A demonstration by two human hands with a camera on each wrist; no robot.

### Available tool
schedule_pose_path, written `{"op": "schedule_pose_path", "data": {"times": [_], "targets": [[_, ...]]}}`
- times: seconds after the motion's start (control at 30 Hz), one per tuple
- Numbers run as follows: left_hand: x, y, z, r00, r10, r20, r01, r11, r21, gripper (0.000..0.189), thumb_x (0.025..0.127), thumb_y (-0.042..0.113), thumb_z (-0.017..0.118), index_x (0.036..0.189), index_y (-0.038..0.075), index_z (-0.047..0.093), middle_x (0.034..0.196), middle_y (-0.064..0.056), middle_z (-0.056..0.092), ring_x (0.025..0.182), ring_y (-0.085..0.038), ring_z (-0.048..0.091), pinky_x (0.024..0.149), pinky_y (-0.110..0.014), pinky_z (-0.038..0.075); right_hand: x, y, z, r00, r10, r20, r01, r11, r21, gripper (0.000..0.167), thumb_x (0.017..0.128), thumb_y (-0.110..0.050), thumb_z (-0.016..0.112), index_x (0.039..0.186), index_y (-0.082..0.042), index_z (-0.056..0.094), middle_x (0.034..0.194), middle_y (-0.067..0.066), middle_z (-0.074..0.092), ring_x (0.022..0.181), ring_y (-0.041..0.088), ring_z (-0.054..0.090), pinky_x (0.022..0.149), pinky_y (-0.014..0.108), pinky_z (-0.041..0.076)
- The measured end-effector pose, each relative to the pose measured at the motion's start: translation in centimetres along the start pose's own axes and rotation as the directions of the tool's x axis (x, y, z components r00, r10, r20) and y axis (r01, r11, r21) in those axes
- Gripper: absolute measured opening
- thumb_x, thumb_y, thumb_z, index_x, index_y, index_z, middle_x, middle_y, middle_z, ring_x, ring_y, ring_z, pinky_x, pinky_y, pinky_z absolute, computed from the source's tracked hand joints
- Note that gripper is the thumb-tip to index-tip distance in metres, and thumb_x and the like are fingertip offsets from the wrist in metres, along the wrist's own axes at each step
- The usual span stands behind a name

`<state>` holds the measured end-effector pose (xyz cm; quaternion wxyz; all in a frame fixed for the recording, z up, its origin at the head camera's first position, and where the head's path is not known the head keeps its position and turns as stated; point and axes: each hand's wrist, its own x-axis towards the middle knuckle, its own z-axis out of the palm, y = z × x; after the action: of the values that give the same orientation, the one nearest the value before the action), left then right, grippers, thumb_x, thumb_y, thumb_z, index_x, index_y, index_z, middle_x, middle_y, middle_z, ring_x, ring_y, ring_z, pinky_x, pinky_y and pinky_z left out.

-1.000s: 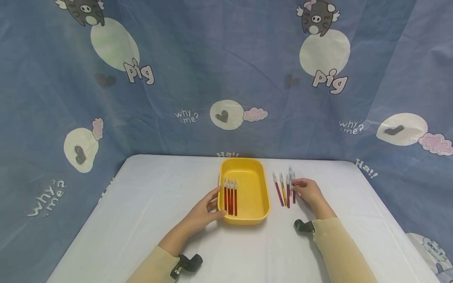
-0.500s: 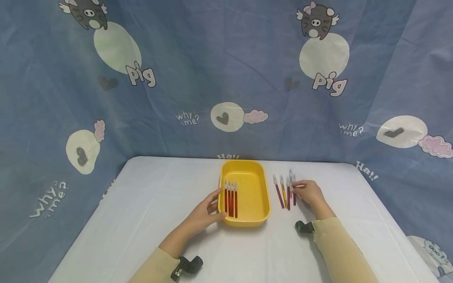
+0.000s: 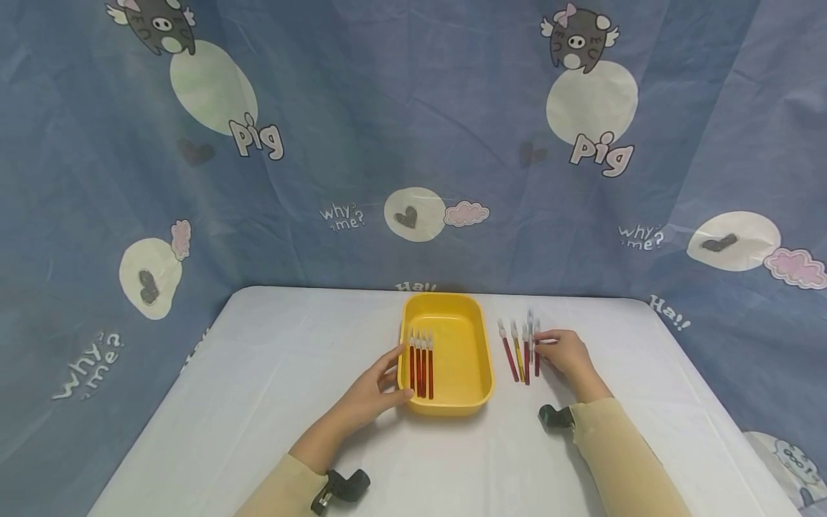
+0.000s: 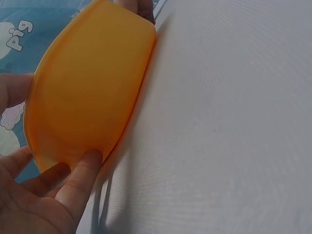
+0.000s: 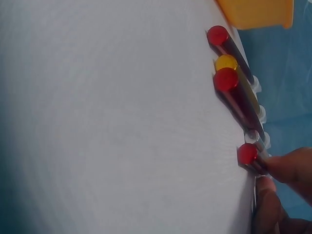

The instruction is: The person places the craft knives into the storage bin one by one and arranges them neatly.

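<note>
My left hand holds the left side of a yellow plastic tray; its fingers press the outer wall. Inside, along the left, several red pen-shaped tools with clear caps lie side by side. To the right of the tray, my right hand pinches the rightmost red pen-shaped tool between thumb and finger. A silver one lies right beside it. Further left in that row are a yellow one and two more red ones, one of them leftmost.
A white-covered table bears everything. A blue printed cloth hangs behind its far edge. Each wrist carries a small black camera, such as the left one.
The view tilts up slightly between the first and second frames. Both hands, the tray and the tools keep their places.
</note>
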<state>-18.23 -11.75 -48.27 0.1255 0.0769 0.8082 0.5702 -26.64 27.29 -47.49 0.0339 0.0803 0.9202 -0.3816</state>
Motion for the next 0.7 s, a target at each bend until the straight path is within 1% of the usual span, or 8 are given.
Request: {"op": "schedule_pose_path", "data": {"times": [0.13,0.3,0.43,0.5,0.53,0.6,0.67,0.7], "targets": [[0.0,0.0,0.0,1.000,0.001,0.000,-0.001,1.000,0.001,0.089,0.086,0.031,0.081,0.158,0.031,0.029,0.161,-0.010,0.033,0.140,-0.038,0.042,0.107,-0.061,0.040,0.0,-0.1,-0.1,1.000,-0.009,0.006,0.009,1.000,-0.011,0.032,0.087,-0.016,0.073,0.116,-0.001,0.073,0.101,0.017,0.073,0.085,0.025,0.063,0.071,0.032,0.052],[0.0,0.1,-0.1,1.000,0.008,0.000,-0.008,1.000,-0.005,0.089,0.086,0.029,0.081,0.158,0.031,0.029,0.161,-0.010,0.032,0.140,-0.039,0.041,0.107,-0.060,0.040,0.0,-0.2,-0.2,1.000,-0.028,0.005,0.029,0.998,-0.048,0.032,0.086,-0.016,0.073,0.115,-0.002,0.073,0.124,0.025,0.064,0.106,0.037,0.060,0.089,0.047,0.052],[-0.1,0.1,-0.1,1.000,0.013,0.002,-0.013,1.000,-0.010,0.089,0.086,0.028,0.081,0.158,0.030,0.029,0.161,-0.011,0.032,0.140,-0.039,0.041,0.108,-0.058,0.041,0.0,0.0,-0.2,0.999,-0.035,-0.001,0.035,0.999,-0.022,0.034,0.085,-0.016,0.072,0.115,-0.001,0.073,0.132,0.028,0.059,0.116,0.041,0.055,0.098,0.053,0.047],[-0.1,0.1,-0.1,1.000,0.013,0.001,-0.013,1.000,-0.011,0.089,0.086,0.028,0.081,0.158,0.030,0.029,0.161,-0.011,0.032,0.140,-0.039,0.041,0.108,-0.057,0.041,-0.1,0.2,-0.3,0.999,-0.037,-0.005,0.037,0.999,-0.002,0.035,0.085,-0.015,0.072,0.116,0.000,0.072,0.127,0.028,0.062,0.111,0.039,0.058,0.095,0.051,0.049],[-0.1,0.1,-0.1,1.000,0.013,0.000,-0.013,1.000,-0.009,0.089,0.086,0.028,0.081,0.158,0.030,0.029,0.161,-0.011,0.032,0.140,-0.039,0.041,0.108,-0.057,0.041,-0.1,0.3,-0.3,0.999,-0.036,-0.006,0.036,0.999,0.020,0.035,0.085,-0.015,0.073,0.117,0.001,0.072,0.122,0.027,0.065,0.105,0.036,0.061,0.092,0.047,0.051],[-0.1,0.1,0.0,1.000,0.014,-0.001,-0.014,1.000,-0.007,0.089,0.086,0.028,0.081,0.158,0.031,0.030,0.161,-0.011,0.033,0.140,-0.039,0.041,0.108,-0.057,0.042,0.0,0.6,-0.3,1.000,-0.021,-0.002,0.021,0.997,0.072,0.037,0.085,-0.013,0.073,0.119,0.002,0.071,0.114,0.024,0.069,0.093,0.027,0.066,0.084,0.039,0.056],[0.0,0.0,0.0,1.000,0.012,-0.004,-0.012,1.000,-0.004,0.089,0.086,0.028,0.081,0.158,0.031,0.030,0.161,-0.011,0.033,0.140,-0.039,0.042,0.107,-0.057,0.042,0.0,0.9,-0.3,1.000,-0.005,0.005,0.004,0.992,0.123,0.038,0.086,-0.013,0.073,0.121,0.002,0.069,0.107,0.021,0.072,0.081,0.016,0.067,0.073,0.030,0.057],[0.0,0.0,0.0,1.000,0.013,-0.003,-0.013,1.000,-0.003,0.089,0.086,0.029,0.081,0.158,0.031,0.030,0.161,-0.011,0.033,0.140,-0.039,0.042,0.107,-0.058,0.041,0.0,1.0,-0.3,1.000,0.006,0.009,-0.008,0.989,0.148,0.039,0.087,-0.012,0.073,0.122,0.002,0.068,0.107,0.021,0.072,0.079,0.013,0.067,0.070,0.026,0.056]]}}
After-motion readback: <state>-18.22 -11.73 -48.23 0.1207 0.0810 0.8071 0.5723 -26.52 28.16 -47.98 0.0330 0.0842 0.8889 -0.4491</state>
